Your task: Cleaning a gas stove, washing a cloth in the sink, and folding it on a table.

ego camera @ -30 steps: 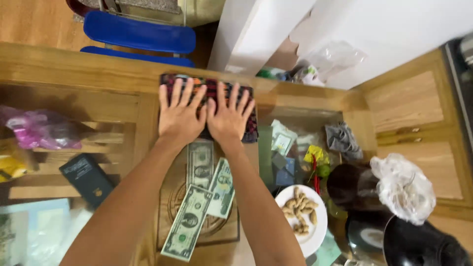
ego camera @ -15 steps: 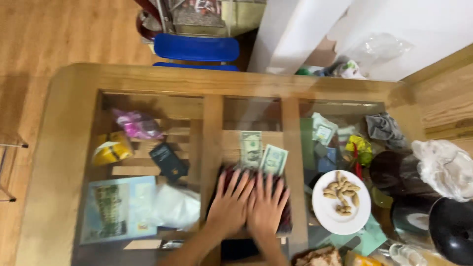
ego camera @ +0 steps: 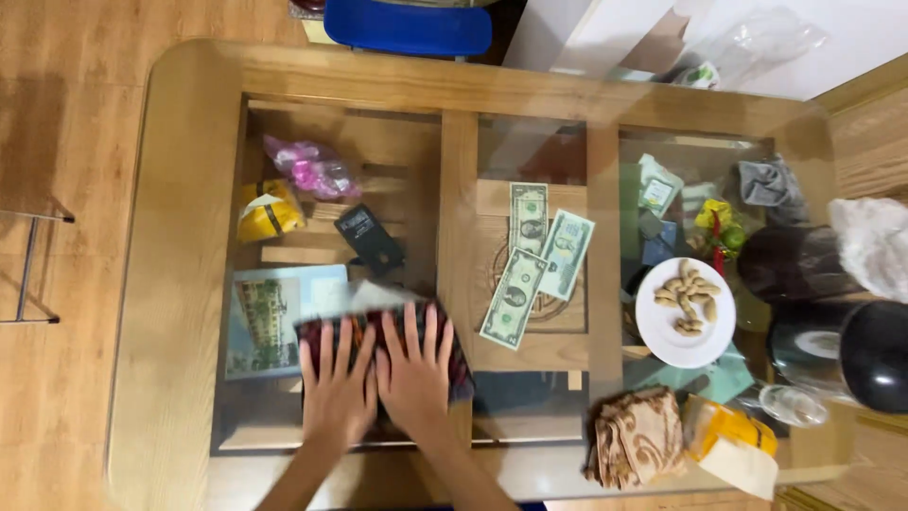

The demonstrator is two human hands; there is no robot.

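Both hands lie flat, fingers spread apart, left hand [ego camera: 333, 393] and right hand [ego camera: 413, 374] side by side, pressing a dark plaid cloth [ego camera: 383, 355] onto the glass tabletop [ego camera: 189, 284], near three banknotes [ego camera: 534, 257].

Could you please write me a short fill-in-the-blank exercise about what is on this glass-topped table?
1. Both hands, the left hand and the right hand, press flat on a dark plaid ____.
2. The number of banknotes lying on the glass table is ____.
3. The peanuts lie on a round plate whose colour is ____.
4. The stool beyond the table's far edge is coloured ____.

Missing words: cloth; three; white; blue
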